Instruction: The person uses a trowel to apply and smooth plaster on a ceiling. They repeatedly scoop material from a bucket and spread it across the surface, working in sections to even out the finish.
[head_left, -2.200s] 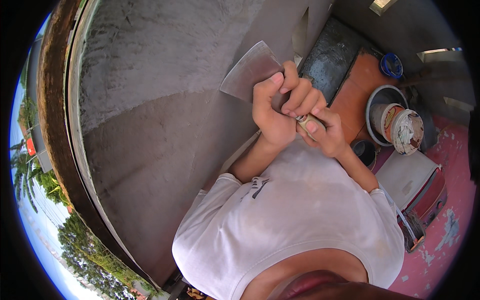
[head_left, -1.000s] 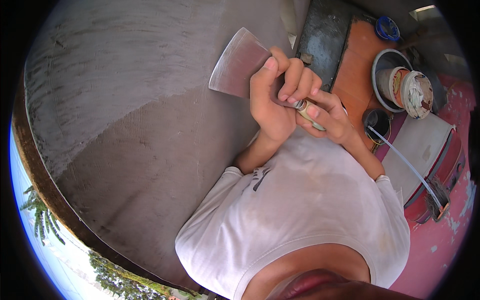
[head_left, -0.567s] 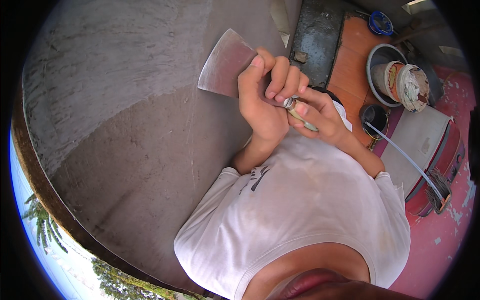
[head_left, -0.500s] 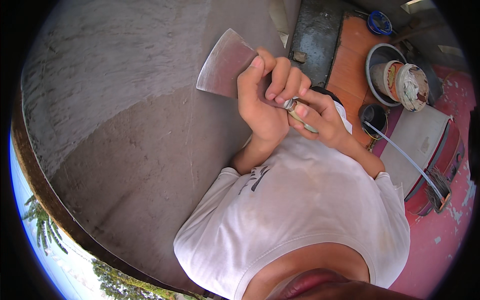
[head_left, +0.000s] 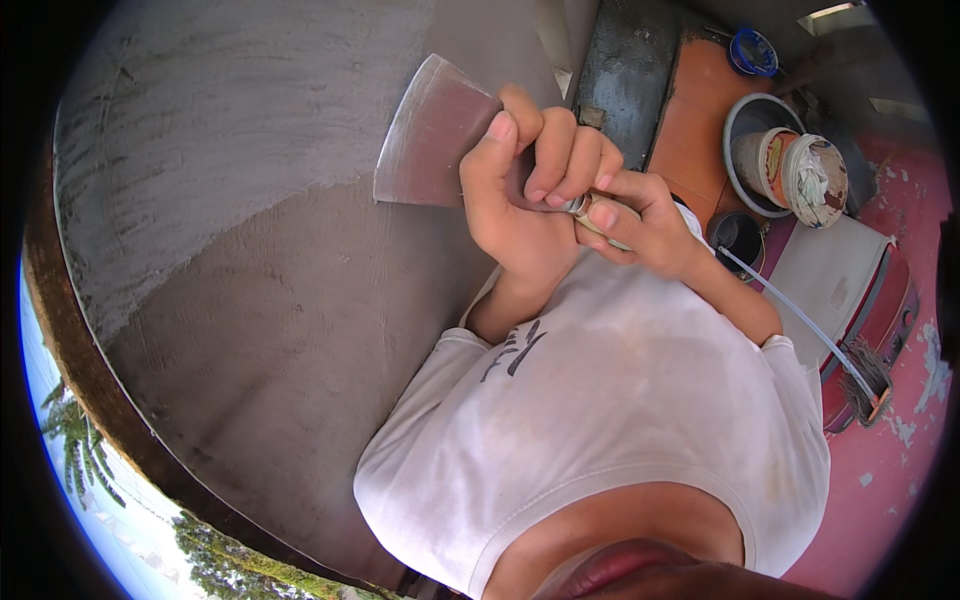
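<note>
A wide putty knife [head_left: 432, 135] is held up in front of my chest, its fan-shaped metal blade tilted toward the upper left. My left hand [head_left: 525, 190] is closed round the narrow part of the blade, thumb and forefinger lying at its edges. The pale handle [head_left: 592, 222] sits in my right hand [head_left: 645, 225], whose fingers pinch it just below the metal collar. Both hands touch each other at that collar, and most of the handle is hidden by the fingers. Behind the blade, a grey plastered wall [head_left: 270, 300] fills the left side; I cannot tell whether the blade touches it.
A brushed-looking grey coat [head_left: 230, 130] covers the wall's upper part. On the right stand a wide basin [head_left: 737, 160] with stained buckets [head_left: 815, 180], a dark pail [head_left: 740, 235], a blue container [head_left: 752, 52], a red-and-grey box [head_left: 830, 270] and a broom [head_left: 865, 390].
The putty knife and my left hand have shifted slightly left. My right hand keeps its hold on the handle, and the whole view has tilted a little.
</note>
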